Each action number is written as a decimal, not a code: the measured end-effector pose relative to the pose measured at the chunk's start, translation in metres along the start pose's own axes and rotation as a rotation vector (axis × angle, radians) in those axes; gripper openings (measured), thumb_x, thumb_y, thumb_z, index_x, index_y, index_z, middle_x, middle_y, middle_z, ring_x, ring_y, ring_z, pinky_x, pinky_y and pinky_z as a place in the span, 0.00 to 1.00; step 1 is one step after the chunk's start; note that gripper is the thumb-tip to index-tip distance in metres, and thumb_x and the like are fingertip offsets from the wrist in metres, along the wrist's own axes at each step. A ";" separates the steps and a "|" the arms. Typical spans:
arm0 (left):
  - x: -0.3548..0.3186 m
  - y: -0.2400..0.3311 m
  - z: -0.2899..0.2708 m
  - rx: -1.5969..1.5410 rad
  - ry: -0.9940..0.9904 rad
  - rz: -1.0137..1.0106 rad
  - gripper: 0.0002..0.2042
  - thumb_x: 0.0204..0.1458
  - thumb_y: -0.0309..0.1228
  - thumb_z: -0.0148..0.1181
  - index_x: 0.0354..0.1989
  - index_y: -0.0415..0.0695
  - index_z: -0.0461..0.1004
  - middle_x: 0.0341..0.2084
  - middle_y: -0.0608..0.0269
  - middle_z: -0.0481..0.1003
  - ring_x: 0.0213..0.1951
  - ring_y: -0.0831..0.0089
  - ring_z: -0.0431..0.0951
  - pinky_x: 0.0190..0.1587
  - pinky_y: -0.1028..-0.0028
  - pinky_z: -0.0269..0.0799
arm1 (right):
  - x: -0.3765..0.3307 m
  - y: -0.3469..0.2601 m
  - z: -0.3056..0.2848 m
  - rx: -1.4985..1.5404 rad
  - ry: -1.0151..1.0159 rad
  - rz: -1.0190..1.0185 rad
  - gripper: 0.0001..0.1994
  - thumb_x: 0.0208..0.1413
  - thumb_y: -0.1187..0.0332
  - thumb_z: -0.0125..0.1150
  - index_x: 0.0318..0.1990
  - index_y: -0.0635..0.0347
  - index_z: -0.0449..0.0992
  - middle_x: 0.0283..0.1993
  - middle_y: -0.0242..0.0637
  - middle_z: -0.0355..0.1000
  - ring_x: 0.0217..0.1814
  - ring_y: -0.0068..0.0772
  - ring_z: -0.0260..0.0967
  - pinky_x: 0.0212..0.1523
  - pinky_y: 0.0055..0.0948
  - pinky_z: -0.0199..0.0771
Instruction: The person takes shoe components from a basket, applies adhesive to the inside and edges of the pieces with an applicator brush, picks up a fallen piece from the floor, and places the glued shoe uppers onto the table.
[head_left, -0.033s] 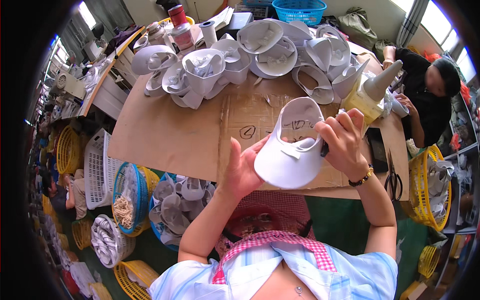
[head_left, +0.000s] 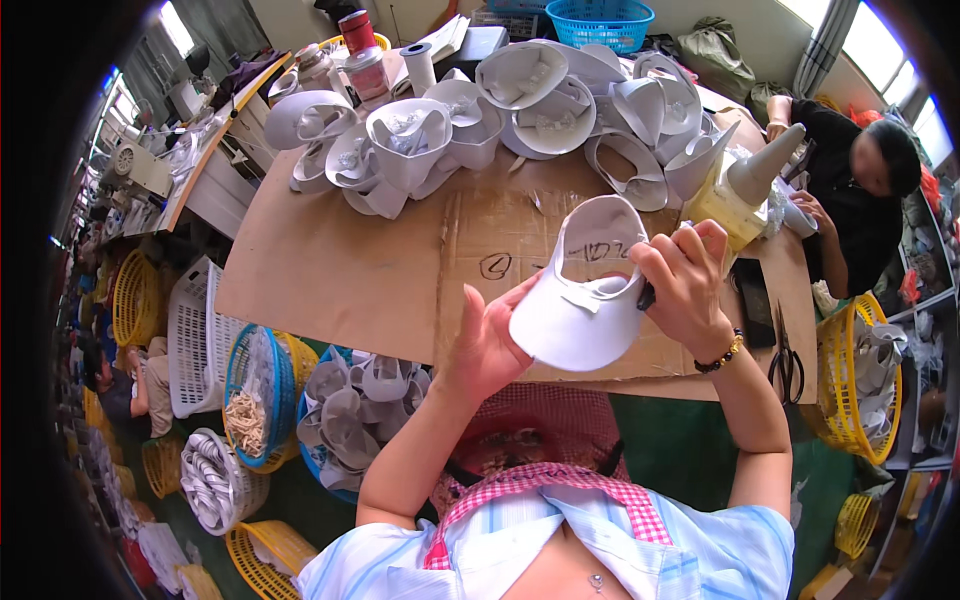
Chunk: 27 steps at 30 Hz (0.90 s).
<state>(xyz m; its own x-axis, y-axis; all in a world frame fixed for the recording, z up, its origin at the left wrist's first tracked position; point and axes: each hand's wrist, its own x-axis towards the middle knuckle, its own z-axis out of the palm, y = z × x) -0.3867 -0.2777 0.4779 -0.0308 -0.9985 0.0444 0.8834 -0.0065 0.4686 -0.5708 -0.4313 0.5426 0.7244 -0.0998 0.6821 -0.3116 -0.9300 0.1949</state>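
Observation:
A white sun visor (head_left: 577,329) is held over the near edge of the table, its brim toward me. My left hand (head_left: 492,338) supports the brim's left side, fingers partly hidden beneath it and thumb raised off it. At the right, my right hand (head_left: 688,275) has its fingers closed on the visor's side band. A small dark object shows under those fingers; I cannot make out its kind. A short white strip (head_left: 580,300) lies where brim meets band.
Many white visors (head_left: 410,150) crowd the table's far side. To the right are a yellowish container with a grey cone (head_left: 755,170), black-handled scissors (head_left: 787,365) and a co-worker (head_left: 855,190). Baskets (head_left: 255,400) stand on the floor at left; a yellow basket (head_left: 860,390) stands at right.
The visor has tilted slightly, its brim's near edge a little higher. Both hands keep their hold, barely shifted.

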 end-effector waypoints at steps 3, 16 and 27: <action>-0.008 0.000 0.001 0.166 0.101 -0.046 0.52 0.43 0.57 0.67 0.65 0.30 0.49 0.61 0.47 0.61 0.62 0.60 0.64 0.63 0.61 0.62 | -0.006 0.001 0.017 -0.034 0.042 0.023 0.10 0.42 0.68 0.63 0.34 0.51 0.72 0.26 0.26 0.65 0.32 0.27 0.59 0.48 0.39 0.51; 0.004 0.026 -0.032 0.863 0.358 0.162 0.20 0.52 0.20 0.62 0.53 0.38 0.65 0.45 0.62 0.74 0.49 0.74 0.74 0.55 0.71 0.70 | -0.044 0.066 -0.017 0.552 0.153 0.769 0.11 0.52 0.72 0.65 0.43 0.58 0.76 0.30 0.34 0.68 0.32 0.28 0.66 0.36 0.27 0.68; -0.011 0.046 -0.027 0.848 0.352 0.022 0.22 0.53 0.20 0.59 0.57 0.37 0.62 0.48 0.59 0.73 0.50 0.75 0.74 0.54 0.73 0.71 | -0.043 0.039 -0.002 1.102 0.045 1.074 0.11 0.57 0.66 0.64 0.29 0.66 0.80 0.23 0.23 0.70 0.23 0.12 0.61 0.22 0.14 0.57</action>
<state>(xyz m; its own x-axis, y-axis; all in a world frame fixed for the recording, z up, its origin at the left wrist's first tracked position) -0.3333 -0.2688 0.4754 0.2490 -0.9575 -0.1453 0.2392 -0.0846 0.9673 -0.6148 -0.4622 0.5225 0.4381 -0.8808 0.1796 -0.0482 -0.2226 -0.9737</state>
